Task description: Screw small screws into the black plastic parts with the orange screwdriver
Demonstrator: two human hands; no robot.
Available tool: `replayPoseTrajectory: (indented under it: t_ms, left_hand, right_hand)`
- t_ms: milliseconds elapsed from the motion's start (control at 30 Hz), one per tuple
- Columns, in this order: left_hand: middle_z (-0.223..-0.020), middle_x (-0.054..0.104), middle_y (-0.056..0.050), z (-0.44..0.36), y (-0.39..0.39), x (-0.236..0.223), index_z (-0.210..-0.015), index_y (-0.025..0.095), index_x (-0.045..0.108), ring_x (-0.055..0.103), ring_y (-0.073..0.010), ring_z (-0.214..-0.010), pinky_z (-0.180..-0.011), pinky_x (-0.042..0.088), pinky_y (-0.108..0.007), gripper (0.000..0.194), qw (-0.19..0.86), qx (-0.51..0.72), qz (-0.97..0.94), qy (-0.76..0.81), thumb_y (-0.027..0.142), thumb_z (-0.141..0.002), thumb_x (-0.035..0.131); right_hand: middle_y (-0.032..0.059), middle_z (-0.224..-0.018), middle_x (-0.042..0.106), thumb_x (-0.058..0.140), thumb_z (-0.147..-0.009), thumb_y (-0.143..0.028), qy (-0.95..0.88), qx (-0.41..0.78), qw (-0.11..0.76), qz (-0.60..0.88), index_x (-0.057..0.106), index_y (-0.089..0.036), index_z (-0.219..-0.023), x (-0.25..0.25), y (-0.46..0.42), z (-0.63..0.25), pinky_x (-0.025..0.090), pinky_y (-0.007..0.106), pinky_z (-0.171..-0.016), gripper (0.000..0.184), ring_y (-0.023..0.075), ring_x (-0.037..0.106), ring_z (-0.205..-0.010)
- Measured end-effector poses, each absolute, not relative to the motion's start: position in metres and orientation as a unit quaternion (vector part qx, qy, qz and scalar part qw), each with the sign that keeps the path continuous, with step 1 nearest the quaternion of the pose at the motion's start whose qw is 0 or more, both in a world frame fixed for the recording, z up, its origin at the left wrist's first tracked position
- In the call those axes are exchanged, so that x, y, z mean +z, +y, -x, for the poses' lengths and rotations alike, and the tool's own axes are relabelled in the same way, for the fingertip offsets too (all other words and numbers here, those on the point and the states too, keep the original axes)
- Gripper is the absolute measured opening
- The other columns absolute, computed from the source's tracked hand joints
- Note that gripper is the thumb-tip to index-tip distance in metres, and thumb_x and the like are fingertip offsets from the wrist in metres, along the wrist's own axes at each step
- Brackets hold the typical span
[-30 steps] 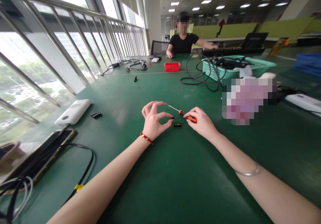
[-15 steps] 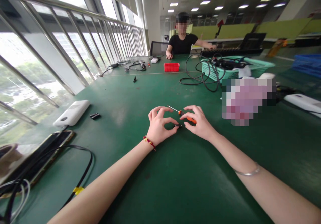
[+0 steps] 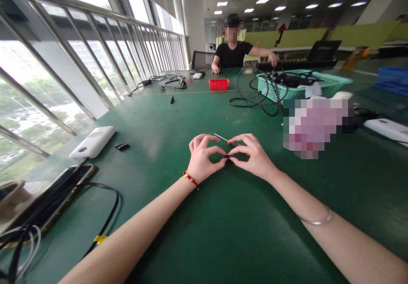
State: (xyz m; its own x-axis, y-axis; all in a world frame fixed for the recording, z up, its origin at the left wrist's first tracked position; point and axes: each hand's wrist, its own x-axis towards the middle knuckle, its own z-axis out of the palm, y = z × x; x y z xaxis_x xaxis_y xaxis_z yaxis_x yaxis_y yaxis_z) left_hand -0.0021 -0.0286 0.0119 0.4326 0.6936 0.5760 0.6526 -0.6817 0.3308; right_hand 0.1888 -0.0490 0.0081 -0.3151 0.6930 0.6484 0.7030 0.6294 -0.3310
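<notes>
A small black part [image 3: 226,156], too small to identify, is pinched between my two hands above the green table [image 3: 204,229]. My left hand [image 3: 204,156] grips its left end between thumb and forefinger. At its right end, my right hand [image 3: 251,154] closes thumb and forefinger on it. Just behind the fingers lies a screwdriver [image 3: 228,142] with an orange and black handle, its thin metal shaft pointing to the upper left. Part of its handle is hidden behind my right hand.
On the left are a white power bank [image 3: 93,142], a small black piece [image 3: 122,146], a phone [image 3: 68,186] and a black cable [image 3: 116,199]. Farther back stand a red tray [image 3: 219,85] and a teal basket [image 3: 267,89] with cables. Across the table sits a person [image 3: 234,54].
My right thumb and forefinger have come in from the right and closed on the black part. My left hand keeps its grip. The person opposite has raised a hand.
</notes>
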Motion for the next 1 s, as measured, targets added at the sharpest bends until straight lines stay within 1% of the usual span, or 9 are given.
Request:
replayPoseTrajectory:
  t_ms: [167, 300, 400, 467, 533, 667, 800, 1000]
  left_hand:
    - [-0.109, 0.061, 0.001, 0.002, -0.028, 0.011, -0.074, 0.028, 0.070, 0.041, -0.0247, -0.113, -0.099, 0.026, -0.044, 0.004, 0.028, 0.359, -0.850, 0.384, 0.031, -0.070, 0.069]
    - [-0.105, 0.063, 0.001, 0.002, -0.028, 0.012, -0.072, 0.028, 0.070, 0.043, -0.0238, -0.111, -0.099, 0.027, -0.043, 0.004, 0.043, 0.356, -0.850, 0.385, 0.031, -0.070, 0.069]
    - [-0.102, 0.064, 0.002, 0.002, -0.027, 0.012, -0.073, 0.028, 0.071, 0.045, -0.0229, -0.108, -0.098, 0.028, -0.042, 0.006, 0.072, 0.337, -0.854, 0.391, 0.033, -0.070, 0.069]
    - [-0.098, 0.065, 0.001, 0.002, -0.025, 0.012, -0.073, 0.027, 0.071, 0.048, -0.0217, -0.104, -0.096, 0.032, -0.041, 0.006, 0.101, 0.311, -0.863, 0.385, 0.033, -0.071, 0.069]
    - [-0.095, 0.067, 0.001, 0.003, -0.023, 0.011, -0.074, 0.027, 0.071, 0.051, -0.0206, -0.100, -0.093, 0.036, -0.038, 0.007, 0.126, 0.285, -0.873, 0.375, 0.032, -0.071, 0.068]
    - [-0.094, 0.068, 0.001, 0.002, -0.020, 0.008, -0.075, 0.026, 0.072, 0.054, -0.0194, -0.095, -0.090, 0.040, -0.036, 0.008, 0.144, 0.266, -0.879, 0.368, 0.032, -0.072, 0.067]
    - [-0.092, 0.069, 0.002, 0.004, -0.020, 0.006, -0.076, 0.026, 0.072, 0.055, -0.0190, -0.094, -0.088, 0.042, -0.035, 0.009, 0.142, 0.271, -0.872, 0.381, 0.032, -0.072, 0.067]
    - [-0.094, 0.070, 0.001, 0.038, -0.024, 0.008, -0.077, 0.027, 0.073, 0.056, -0.0199, -0.094, -0.087, 0.044, -0.035, 0.012, 0.110, 0.265, -0.856, 0.430, 0.034, -0.074, 0.064]
  right_hand:
    - [0.0048, -0.101, 0.061, 0.062, -0.073, -0.019, -0.813, -0.003, 0.404, 0.420, 0.067, -0.024, -0.076, 0.008, -0.050, -0.187, 0.044, 0.039, -0.088, 0.006, 0.0216, 0.052, -0.101]
    - [0.0052, -0.100, 0.061, 0.063, -0.073, -0.023, -0.810, 0.006, 0.405, 0.424, 0.067, -0.023, -0.081, 0.009, -0.048, -0.193, 0.044, 0.040, -0.088, 0.008, 0.0221, 0.053, -0.099]
    - [0.0057, -0.093, 0.061, 0.057, -0.078, -0.022, -0.764, 0.007, 0.443, 0.469, 0.065, -0.021, -0.080, 0.006, -0.041, -0.205, 0.045, 0.039, -0.085, 0.008, 0.0211, 0.056, -0.091]
    - [0.0055, -0.089, 0.061, 0.055, -0.078, -0.021, -0.724, 0.021, 0.469, 0.505, 0.064, -0.021, -0.077, 0.002, -0.035, -0.212, 0.046, 0.038, -0.083, 0.010, 0.0204, 0.058, -0.087]
    - [0.0053, -0.086, 0.060, 0.055, -0.078, -0.022, -0.701, 0.041, 0.473, 0.532, 0.064, -0.020, -0.076, -0.002, -0.031, -0.217, 0.046, 0.036, -0.081, 0.010, 0.0202, 0.058, -0.085]
    - [0.0052, -0.086, 0.060, 0.055, -0.078, -0.024, -0.702, 0.075, 0.444, 0.552, 0.065, -0.020, -0.076, -0.006, -0.029, -0.217, 0.045, 0.035, -0.079, 0.010, 0.0199, 0.059, -0.084]
    - [0.0041, -0.086, 0.061, 0.057, -0.077, -0.025, -0.724, 0.101, 0.407, 0.547, 0.065, -0.021, -0.081, -0.008, -0.029, -0.214, 0.045, 0.033, -0.076, 0.010, 0.0191, 0.057, -0.083]
    - [0.0030, -0.084, 0.063, 0.058, -0.077, -0.024, -0.737, 0.091, 0.385, 0.549, 0.063, -0.022, -0.083, -0.010, -0.028, -0.215, 0.043, 0.033, -0.075, 0.008, 0.0196, 0.055, -0.082]
